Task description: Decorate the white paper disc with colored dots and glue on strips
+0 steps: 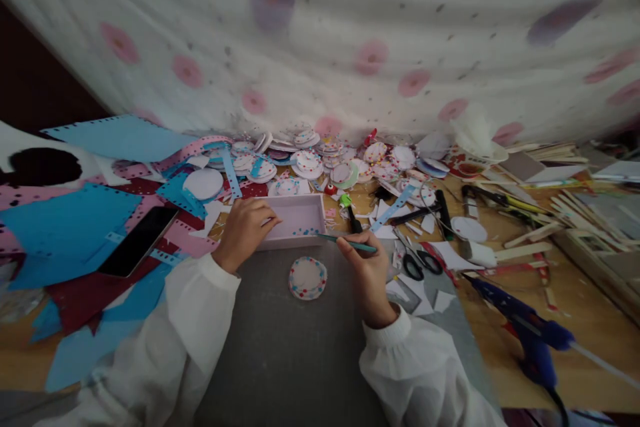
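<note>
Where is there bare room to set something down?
On the gray mat, between your sleeves and nearer you than the dotted disc. Crowded: piled discs behind the box, blue sheets left, scissors and paper scraps right.

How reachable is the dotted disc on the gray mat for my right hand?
Probably yes: your right hand, holding a teal tool, is near the dotted disc, with nothing visible between them.

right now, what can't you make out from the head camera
All in the head view:
- left end of the box: hidden behind the left hand
- whether that hand pinches anything: too small to tell
- whether the teal tool touches the blue bits: too small
- far end of the glue gun's cord: cut off by the bottom edge
</note>
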Action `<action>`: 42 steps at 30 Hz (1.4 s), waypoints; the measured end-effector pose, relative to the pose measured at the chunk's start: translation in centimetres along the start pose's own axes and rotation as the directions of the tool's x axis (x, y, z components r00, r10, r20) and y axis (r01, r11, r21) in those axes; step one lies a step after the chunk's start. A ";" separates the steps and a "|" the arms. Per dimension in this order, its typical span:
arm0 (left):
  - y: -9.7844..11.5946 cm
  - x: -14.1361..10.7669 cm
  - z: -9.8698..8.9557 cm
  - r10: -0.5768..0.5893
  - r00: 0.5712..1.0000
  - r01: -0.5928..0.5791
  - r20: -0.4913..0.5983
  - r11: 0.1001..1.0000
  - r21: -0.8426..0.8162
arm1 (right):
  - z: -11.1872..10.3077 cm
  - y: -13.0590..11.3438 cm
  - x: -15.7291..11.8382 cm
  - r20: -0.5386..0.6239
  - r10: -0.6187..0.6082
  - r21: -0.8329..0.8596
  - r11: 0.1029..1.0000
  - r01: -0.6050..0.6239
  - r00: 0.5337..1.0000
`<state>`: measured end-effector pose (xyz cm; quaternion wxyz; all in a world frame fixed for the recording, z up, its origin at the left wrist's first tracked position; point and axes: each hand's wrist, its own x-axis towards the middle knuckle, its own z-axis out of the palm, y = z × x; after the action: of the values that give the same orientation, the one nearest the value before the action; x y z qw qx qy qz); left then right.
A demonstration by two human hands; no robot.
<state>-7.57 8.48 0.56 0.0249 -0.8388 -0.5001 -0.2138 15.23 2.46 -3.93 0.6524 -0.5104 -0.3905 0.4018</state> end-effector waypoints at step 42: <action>1.1 -1.3 -1.6 -0.093 0.963 0.106 -0.254 0.994 0.040 | 0.3 -0.8 0.0 -0.005 -0.249 0.054 0.967 0.249 0.968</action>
<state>-7.71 6.42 1.68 0.1000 -0.7777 -0.5400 -0.3061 15.09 2.41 -3.05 0.7109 -0.4389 -0.4410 0.3277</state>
